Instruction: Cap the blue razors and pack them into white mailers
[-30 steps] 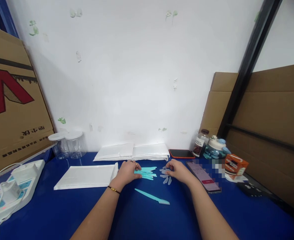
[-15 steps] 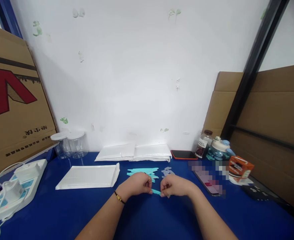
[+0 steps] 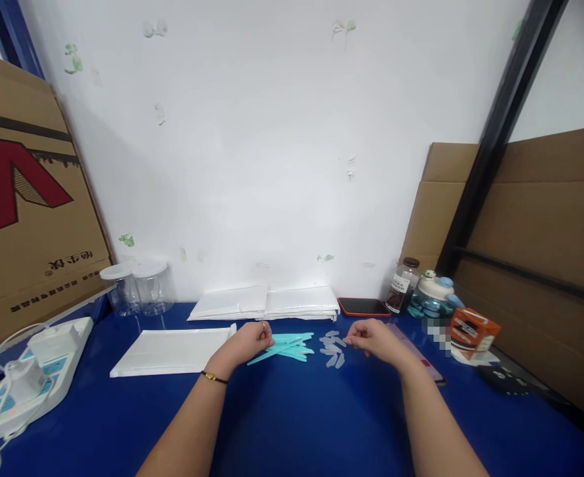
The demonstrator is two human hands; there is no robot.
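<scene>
A loose pile of slim turquoise sticks (image 3: 292, 346) lies on the blue table. My left hand (image 3: 249, 343) is at the pile's left end, thumb and fingers pinched on the end of one turquoise stick. To the right of the sticks lies a small heap of translucent, greyish flat pieces (image 3: 332, 343), short and narrow. My right hand (image 3: 374, 339) is at the heap's right side, its thumb and forefinger closed on the tip of one translucent piece. Its other fingers are curled under. The two hands are apart, with both piles between them.
A flat white packet (image 3: 173, 351) lies left of my left hand. More white packets (image 3: 302, 303) are stacked by the wall. Clear jars (image 3: 153, 291) and a power strip (image 3: 58, 371) are at left. Phones (image 3: 365, 307), a bottle (image 3: 401, 286), a water jug (image 3: 431, 297) and an orange box (image 3: 475, 331) stand right.
Both hands held one turquoise stick between them nearer me. They have since parted: my left hand moved left and away to the stick pile, my right hand right and away to the translucent pieces.
</scene>
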